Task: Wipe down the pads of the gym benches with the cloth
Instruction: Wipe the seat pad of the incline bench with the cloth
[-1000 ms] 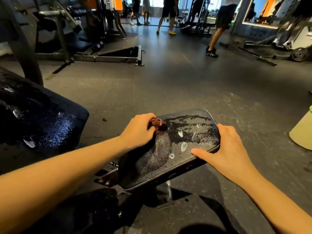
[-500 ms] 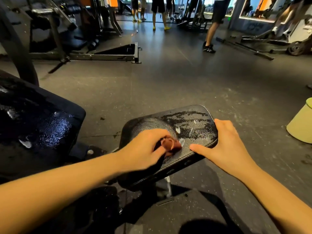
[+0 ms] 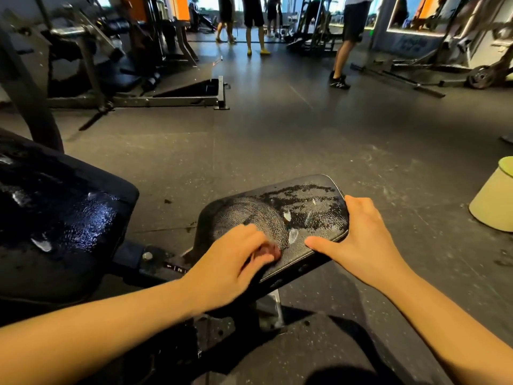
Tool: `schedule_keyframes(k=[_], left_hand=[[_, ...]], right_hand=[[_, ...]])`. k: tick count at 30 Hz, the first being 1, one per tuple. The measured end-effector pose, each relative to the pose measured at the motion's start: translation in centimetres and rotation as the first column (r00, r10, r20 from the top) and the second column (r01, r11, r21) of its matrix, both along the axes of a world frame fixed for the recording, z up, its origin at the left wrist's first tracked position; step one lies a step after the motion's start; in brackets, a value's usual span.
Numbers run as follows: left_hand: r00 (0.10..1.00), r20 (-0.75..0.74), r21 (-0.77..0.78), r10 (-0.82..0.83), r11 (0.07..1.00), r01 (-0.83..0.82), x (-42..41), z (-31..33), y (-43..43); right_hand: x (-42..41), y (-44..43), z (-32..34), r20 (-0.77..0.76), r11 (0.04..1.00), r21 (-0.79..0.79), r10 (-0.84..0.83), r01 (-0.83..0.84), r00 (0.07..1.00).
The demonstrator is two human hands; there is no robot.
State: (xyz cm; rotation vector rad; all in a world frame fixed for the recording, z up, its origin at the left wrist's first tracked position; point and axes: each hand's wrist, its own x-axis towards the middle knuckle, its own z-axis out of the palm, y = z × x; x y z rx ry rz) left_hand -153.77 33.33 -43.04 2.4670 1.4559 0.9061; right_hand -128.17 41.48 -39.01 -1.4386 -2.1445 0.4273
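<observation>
While the left hand (image 3: 233,262) clutches the cloth (image 3: 268,252), the pad (image 3: 305,201) lies wet toward one o'clock; right hand (image 3: 363,240) grips its edge.

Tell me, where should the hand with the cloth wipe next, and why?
Probably sweep the left hand and its reddish cloth forward and right across the seat pad. The near left part shows fine wipe marks, but the far right part has blotchy wet patches and pale blobs. The right hand holds the pad's edge.
</observation>
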Motion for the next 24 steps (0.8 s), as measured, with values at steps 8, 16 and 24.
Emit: schedule_keyframes(k=[8,16,24], left_hand=[[0.843,0.042,-0.173,0.536,0.835,-0.522,-4.4,0.6,8.5],[0.999,0.045,0.003,0.029,1.0,-0.029,-1.3,-0.5,1.9],[0.972,0.174,0.039,0.157,0.985,-0.166,4.2,2.3,7.6]], right_hand=[[0.0,-0.2,0.1,0.026,1.0,-0.001,0.0,0.0,1.0],[1.0,0.4,0.5,-0.001,0.993,-0.05,0.103,-0.103,0.995],[2.3,0.4,1.4,-0.03,0.973,-0.108,0.201,-0.203,0.979]])
